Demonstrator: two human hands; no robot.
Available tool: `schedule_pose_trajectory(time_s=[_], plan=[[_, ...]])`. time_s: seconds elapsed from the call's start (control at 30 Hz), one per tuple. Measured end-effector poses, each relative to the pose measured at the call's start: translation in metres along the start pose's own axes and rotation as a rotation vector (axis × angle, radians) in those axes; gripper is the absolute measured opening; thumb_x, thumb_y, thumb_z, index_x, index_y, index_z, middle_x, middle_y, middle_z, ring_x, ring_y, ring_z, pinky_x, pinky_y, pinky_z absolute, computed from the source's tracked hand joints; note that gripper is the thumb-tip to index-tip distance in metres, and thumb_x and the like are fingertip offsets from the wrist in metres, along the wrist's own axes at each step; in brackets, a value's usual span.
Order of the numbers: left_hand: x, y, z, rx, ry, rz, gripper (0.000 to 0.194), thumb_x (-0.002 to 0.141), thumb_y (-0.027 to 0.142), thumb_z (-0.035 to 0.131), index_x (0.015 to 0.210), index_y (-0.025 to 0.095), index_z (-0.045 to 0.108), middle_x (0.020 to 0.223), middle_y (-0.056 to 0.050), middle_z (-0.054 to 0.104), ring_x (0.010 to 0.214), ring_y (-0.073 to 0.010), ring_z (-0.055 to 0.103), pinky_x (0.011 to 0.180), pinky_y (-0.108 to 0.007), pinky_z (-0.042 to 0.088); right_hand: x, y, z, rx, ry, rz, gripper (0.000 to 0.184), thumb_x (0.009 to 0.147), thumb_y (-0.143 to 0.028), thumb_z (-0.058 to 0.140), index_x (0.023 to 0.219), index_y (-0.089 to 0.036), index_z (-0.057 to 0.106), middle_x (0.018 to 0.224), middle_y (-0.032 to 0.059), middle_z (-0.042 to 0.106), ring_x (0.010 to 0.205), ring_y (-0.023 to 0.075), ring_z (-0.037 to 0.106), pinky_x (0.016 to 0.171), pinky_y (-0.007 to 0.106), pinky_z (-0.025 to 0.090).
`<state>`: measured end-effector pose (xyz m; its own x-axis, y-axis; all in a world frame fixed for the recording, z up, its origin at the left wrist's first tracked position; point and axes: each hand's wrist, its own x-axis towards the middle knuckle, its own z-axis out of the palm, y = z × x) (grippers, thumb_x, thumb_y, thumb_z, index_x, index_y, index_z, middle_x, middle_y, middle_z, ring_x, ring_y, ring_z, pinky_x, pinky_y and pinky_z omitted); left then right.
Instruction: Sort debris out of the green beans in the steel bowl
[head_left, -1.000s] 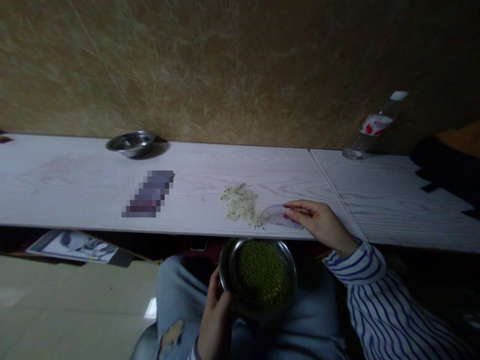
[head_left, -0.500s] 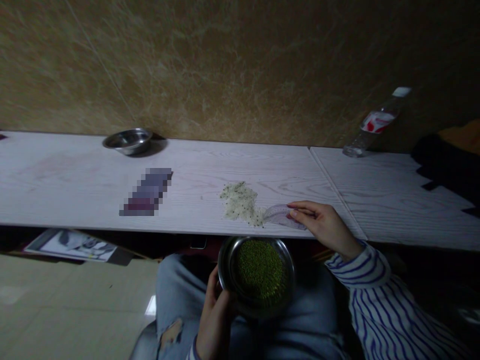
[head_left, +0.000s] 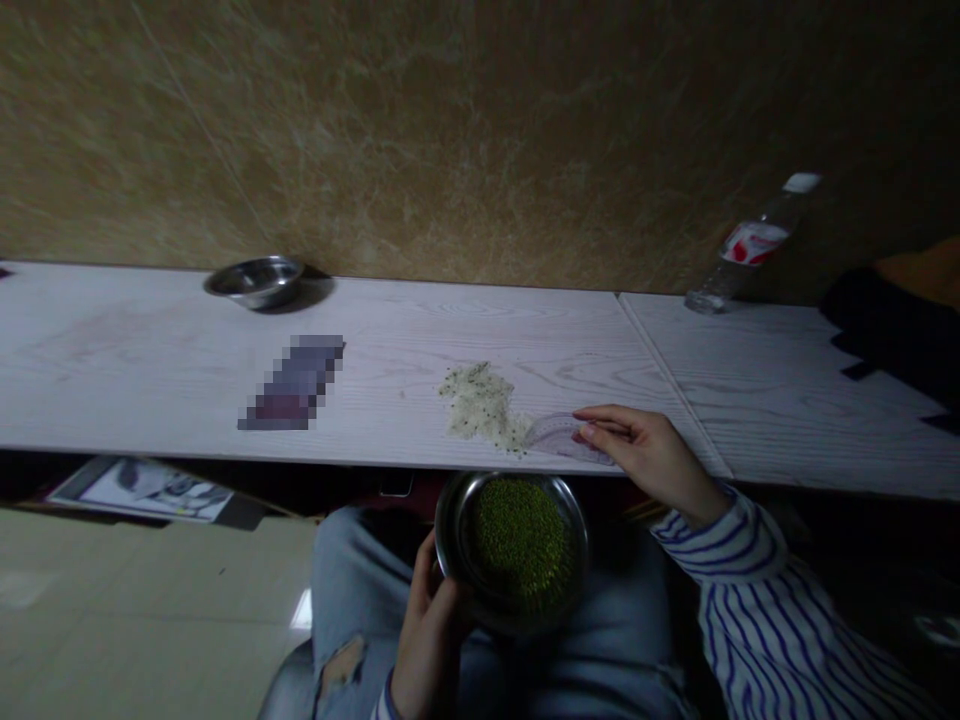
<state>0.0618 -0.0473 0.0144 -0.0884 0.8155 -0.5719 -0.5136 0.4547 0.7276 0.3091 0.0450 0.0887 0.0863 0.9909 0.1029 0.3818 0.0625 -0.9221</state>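
My left hand (head_left: 433, 625) grips the rim of a metal bowl (head_left: 448, 500) held over my lap, just below the table's front edge. Green mung beans (head_left: 521, 540) cover the bowl's inside. On the table, my right hand (head_left: 645, 448) pinches a clear plastic protractor (head_left: 559, 436) between thumb and fingers. The protractor's curved edge is at the near right end of a pile of white grains (head_left: 480, 405), which look like rice with small dark bits mixed in.
A second metal bowl (head_left: 259, 283) stands at the back left of the white table (head_left: 390, 340). In front of it lies a blurred-out flat object (head_left: 296, 385). A plastic bottle (head_left: 750, 245) leans at the back right, near dark cloth (head_left: 892, 320). Papers (head_left: 150, 490) lie on a shelf below.
The protractor has shifted very slightly at the near end of the grain pile, with my right hand still pinching it. My left hand and the bowl of beans stay in place.
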Motion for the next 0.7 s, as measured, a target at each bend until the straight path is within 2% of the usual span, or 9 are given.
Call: schedule_pose_trajectory(time_s=[0.17, 0.3, 0.7], plan=[[-0.001, 0.000, 0.002, -0.007, -0.002, -0.005, 0.063, 0.068, 0.026, 0.069, 0.129, 0.022, 0.054, 0.110, -0.008, 0.069, 0.095, -0.0266, 0.063, 0.077, -0.037, 0.052, -0.011, 0.000, 0.002, 0.030, -0.005, 0.013, 0.029, 0.075, -0.041, 0.074, 0.095, -0.020, 0.076, 0.084, 0.0079, 0.079, 0.080, 0.0247, 0.076, 0.075, 0.037, 0.063], [-0.003, 0.002, 0.004, 0.003, 0.011, -0.023, 0.063, 0.068, 0.025, 0.068, 0.130, 0.023, 0.053, 0.110, -0.008, 0.070, 0.097, -0.0273, 0.064, 0.077, -0.036, 0.052, -0.014, -0.001, 0.011, 0.010, -0.027, -0.013, 0.023, 0.078, -0.035, 0.071, 0.094, -0.021, 0.077, 0.087, 0.0067, 0.079, 0.082, 0.0230, 0.076, 0.078, 0.036, 0.062], [0.006, -0.006, -0.003, 0.022, 0.001, -0.015, 0.067, 0.069, 0.027, 0.068, 0.134, 0.023, 0.051, 0.115, -0.008, 0.068, 0.105, -0.0291, 0.060, 0.083, -0.039, 0.051, 0.021, 0.003, 0.021, -0.078, -0.031, -0.116, 0.022, 0.080, -0.027, 0.065, 0.097, -0.019, 0.077, 0.092, 0.0067, 0.079, 0.084, 0.0207, 0.073, 0.077, 0.034, 0.060]])
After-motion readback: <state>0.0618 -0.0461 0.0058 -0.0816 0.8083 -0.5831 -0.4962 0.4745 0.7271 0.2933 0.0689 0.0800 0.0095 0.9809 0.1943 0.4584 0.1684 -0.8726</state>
